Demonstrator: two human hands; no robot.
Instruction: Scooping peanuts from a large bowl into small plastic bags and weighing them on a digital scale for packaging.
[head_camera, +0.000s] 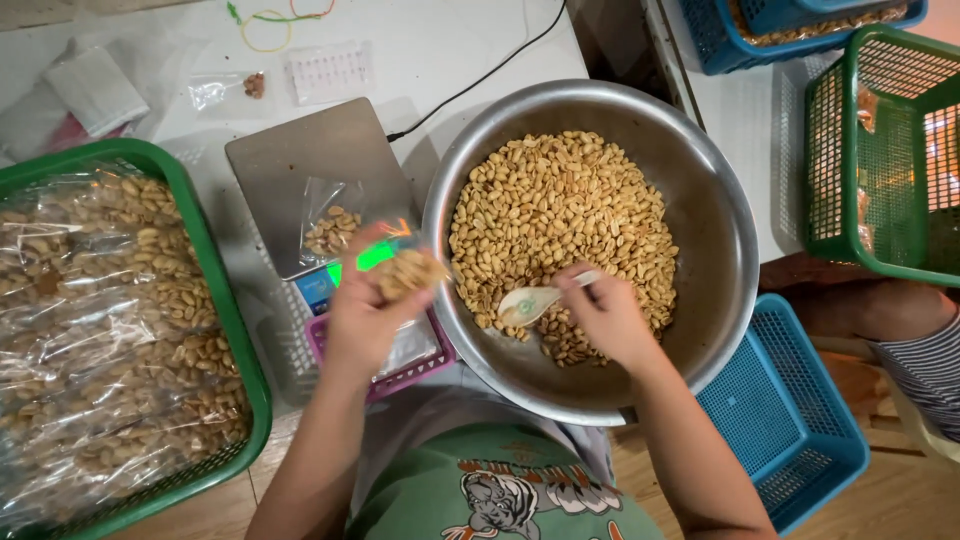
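- Right hand (610, 315) is pinched shut around the thin handle of a pale plastic spoon (532, 303), its rounded scoop lying on the peanuts (565, 220).
- Left hand (368, 312) is curled around a small clear bag of peanuts (408, 272), crinkly film, held just over a pink mesh tray (400, 378).
- The peanuts sit heaped in a big round steel bowl (715, 240), smooth and shiny with bare metal along the right side.
- Just left of the bowl there's a flat grey digital scale (290, 165) with another half-filled clear bag (330, 225) lying on its plate.
- Far left, a green plastic basket (215, 300) is stuffed with glossy sealed peanut packs (100, 330).
- White worktop (440, 45) behind, loose rubber bands (270, 25) on it.
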